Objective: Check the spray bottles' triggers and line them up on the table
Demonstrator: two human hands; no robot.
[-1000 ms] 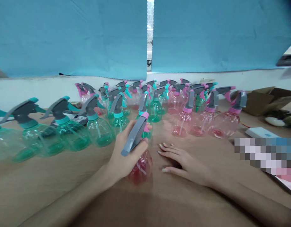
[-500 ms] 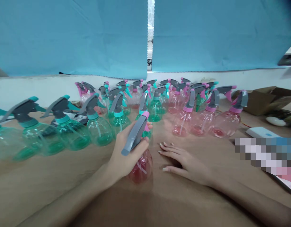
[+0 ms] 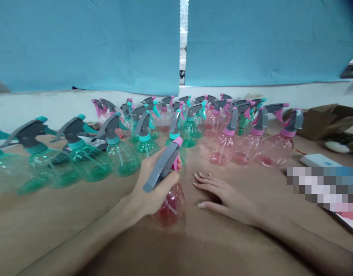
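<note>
My left hand (image 3: 155,184) is wrapped round the neck of a pink spray bottle (image 3: 171,209) with a grey and pink trigger head. Fingertips show at the trigger, and some red-tinted liquid sits low in the clear body. Just beyond this hand stands a green spray bottle (image 3: 174,132), partly hidden by it. My right hand (image 3: 222,193) lies on the wooden table (image 3: 211,245) with its fingers stretched out, holding nothing. Ahead of it are pink spray bottles (image 3: 221,151) in a short row.
Green spray bottles (image 3: 123,159) form a row on the left, and more bottles of both colours crowd the back by the white wall (image 3: 44,105). On the right lie a cardboard box (image 3: 320,124), a white box-like object (image 3: 321,160) and a white oval object (image 3: 336,147). Blue curtains (image 3: 87,46) hang behind.
The trigger head of the pink spray bottle in my left hand has shifted slightly down and left, and the pink trigger sits closer to my fingers. My right hand has stayed put.
</note>
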